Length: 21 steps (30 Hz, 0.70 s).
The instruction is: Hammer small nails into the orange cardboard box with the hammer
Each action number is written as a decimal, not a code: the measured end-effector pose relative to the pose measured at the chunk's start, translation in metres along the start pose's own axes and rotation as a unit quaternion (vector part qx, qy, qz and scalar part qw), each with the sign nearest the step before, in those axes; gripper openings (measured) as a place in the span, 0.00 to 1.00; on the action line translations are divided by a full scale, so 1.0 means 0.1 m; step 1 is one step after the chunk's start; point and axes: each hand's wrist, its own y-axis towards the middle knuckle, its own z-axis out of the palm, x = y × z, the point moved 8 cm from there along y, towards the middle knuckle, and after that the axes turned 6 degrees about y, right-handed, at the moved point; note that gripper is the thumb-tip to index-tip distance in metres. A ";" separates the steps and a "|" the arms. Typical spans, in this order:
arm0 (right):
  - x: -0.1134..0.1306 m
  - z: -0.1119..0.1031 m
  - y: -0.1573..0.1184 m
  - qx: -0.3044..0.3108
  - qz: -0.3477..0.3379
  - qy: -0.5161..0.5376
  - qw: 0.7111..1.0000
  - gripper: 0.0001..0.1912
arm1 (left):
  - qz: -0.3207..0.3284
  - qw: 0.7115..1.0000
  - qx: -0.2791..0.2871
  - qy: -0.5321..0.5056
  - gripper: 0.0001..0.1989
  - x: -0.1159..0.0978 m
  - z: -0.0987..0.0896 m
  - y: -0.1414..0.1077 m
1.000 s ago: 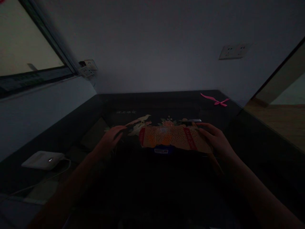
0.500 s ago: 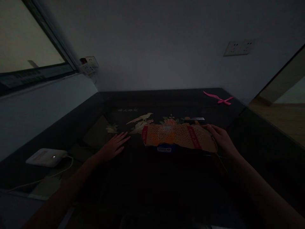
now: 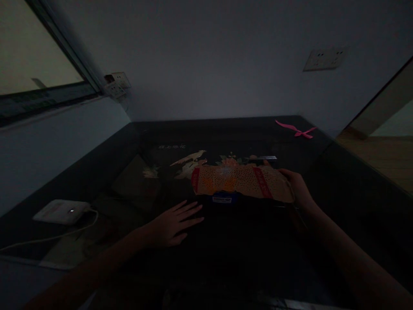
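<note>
A crinkled tan package [image 3: 238, 183] with dark dots, red bands and orange patches lies across the dark glossy tabletop [image 3: 226, 249]. Below its near edge shows a blue piece with a pale label [image 3: 223, 199]. My right hand [image 3: 298, 187] is closed on the package's right end, its fingers partly hidden. My left hand [image 3: 179, 224] is spread flat, palm down, to the lower left of the package and apart from it. Just behind the package's right part lies a thin silvery strip [image 3: 267, 158]; its kind is unclear in the dim light.
A white box-shaped device [image 3: 60, 212] with a pale cable [image 3: 64, 234] sits at the table's left side. A pink ribbon [image 3: 301, 133] lies at the far right corner. Wall sockets [image 3: 324, 59] are behind. Flower and bird prints [image 3: 190, 159] decorate the tabletop.
My left hand has moved right and nearer to me, its fingers still spread. My right hand stays at the package's right end. The view has shifted slightly.
</note>
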 end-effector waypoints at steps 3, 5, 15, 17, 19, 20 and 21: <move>0.00 0.00 0.00 0.009 -0.005 -0.017 1.000 0.12 | 0.058 0.998 0.012 -0.025 0.38 -0.32 -0.04 0.17; -0.01 0.00 0.01 0.013 -0.007 -0.029 0.999 0.13 | 0.084 0.996 0.010 -0.037 0.38 -0.46 -0.07 0.29; 0.06 0.01 -0.01 0.026 -0.034 -0.088 0.995 0.13 | 0.108 0.993 -0.018 -0.046 0.32 -0.66 -0.17 0.98; 0.09 0.00 -0.01 0.028 -0.039 -0.103 0.994 0.13 | 0.106 0.993 -0.029 -0.053 0.31 -0.67 -0.19 1.02; 0.10 0.00 0.00 0.033 -0.042 -0.114 0.992 0.13 | 0.101 0.992 -0.039 -0.061 0.31 -0.66 -0.20 1.02; 0.09 0.00 0.00 0.035 -0.043 -0.117 0.992 0.13 | 0.098 0.992 -0.043 -0.064 0.31 -0.66 -0.21 1.01; 0.08 0.00 0.00 0.036 -0.044 -0.120 0.991 0.14 | 0.097 0.992 -0.045 -0.066 0.30 -0.66 -0.21 1.00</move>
